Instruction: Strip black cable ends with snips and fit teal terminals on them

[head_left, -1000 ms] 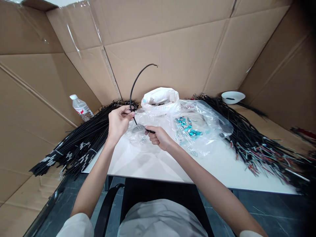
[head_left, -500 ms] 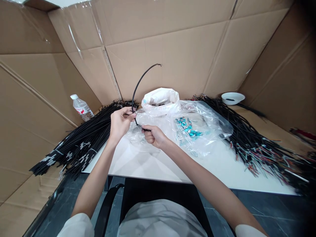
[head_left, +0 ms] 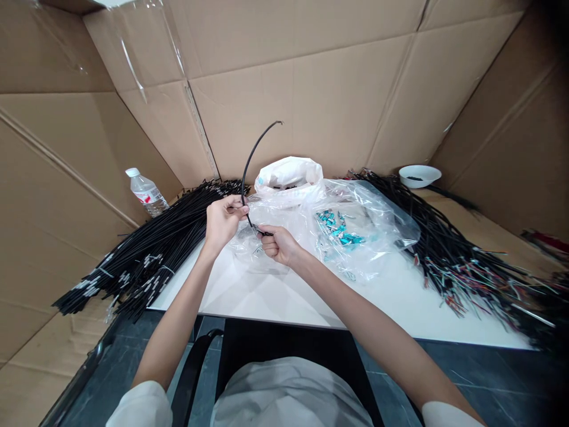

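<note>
A single black cable (head_left: 253,155) stands up in an arc above the table, its stripped tip curving to the right. My left hand (head_left: 223,222) pinches this cable low down, between thumb and fingers. The cable's lower end runs down to my right hand (head_left: 281,244). Those fingers are curled round a small dark thing with a shiny tip, which meets the cable end; its kind is too small to make out. Beneath both hands lies a clear plastic bag (head_left: 293,225). Small teal and metallic pieces (head_left: 338,228) lie to the right of my right hand.
Bundled black cables (head_left: 146,255) lie at left beside a water bottle (head_left: 146,193). More cables (head_left: 422,222) with coloured wire ends lie at right, near a white bowl (head_left: 420,176). A white bag (head_left: 288,177) stands at the back. Cardboard walls (head_left: 302,89) surround the white table (head_left: 267,296).
Both hands have shifted slightly to the right, the left one more. The cable's upper tip has dropped a little and moved left.
</note>
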A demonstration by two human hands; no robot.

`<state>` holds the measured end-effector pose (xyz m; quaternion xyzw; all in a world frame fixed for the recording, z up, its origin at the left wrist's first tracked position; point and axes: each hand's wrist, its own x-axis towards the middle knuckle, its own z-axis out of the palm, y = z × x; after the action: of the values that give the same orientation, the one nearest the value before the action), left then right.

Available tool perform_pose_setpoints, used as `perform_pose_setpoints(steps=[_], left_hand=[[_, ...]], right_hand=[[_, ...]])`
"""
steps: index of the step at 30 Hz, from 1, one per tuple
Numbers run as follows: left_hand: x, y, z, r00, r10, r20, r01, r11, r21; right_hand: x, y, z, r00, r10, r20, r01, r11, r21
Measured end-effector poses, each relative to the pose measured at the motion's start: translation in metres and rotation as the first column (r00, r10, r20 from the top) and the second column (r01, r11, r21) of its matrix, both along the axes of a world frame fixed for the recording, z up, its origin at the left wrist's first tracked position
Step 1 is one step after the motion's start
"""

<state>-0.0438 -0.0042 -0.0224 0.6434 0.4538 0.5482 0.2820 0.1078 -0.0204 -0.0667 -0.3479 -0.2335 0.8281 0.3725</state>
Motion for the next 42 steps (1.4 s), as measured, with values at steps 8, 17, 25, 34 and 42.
perform_pose_setpoints(steps=[8, 17, 25, 34, 42], left_hand=[[-0.004, 0.009, -0.006, 0.999, -0.028, 0.019, 0.028, 0.999, -0.019], [-0.004, 0.013, -0.011, 1.0, -0.026, -0.002, 0.026, 1.0, -0.012], [-0.012, 0.017, -0.011, 0.999, -0.043, 0.016, 0.043, 0.999, -0.022], [-0.005, 0.012, -0.009, 0.998, -0.057, -0.028, 0.057, 0.998, -0.004], [-0.006, 0.011, -0.011, 0.998, -0.056, -0.029, 0.056, 0.998, -0.005]], right_hand=[[0.005, -0.004, -0.003, 0.999, -0.035, 0.009, 0.035, 0.999, -0.03], [-0.003, 0.001, -0.004, 0.998, -0.051, 0.032, 0.053, 0.997, -0.061], [-0.002, -0.008, 0.0, 0.998, -0.061, 0.029, 0.062, 0.997, -0.041], [-0.007, -0.001, -0.005, 0.998, -0.056, 0.029, 0.057, 0.997, -0.056], [-0.004, -0.005, -0.007, 0.998, -0.058, 0.025, 0.06, 0.996, -0.069]])
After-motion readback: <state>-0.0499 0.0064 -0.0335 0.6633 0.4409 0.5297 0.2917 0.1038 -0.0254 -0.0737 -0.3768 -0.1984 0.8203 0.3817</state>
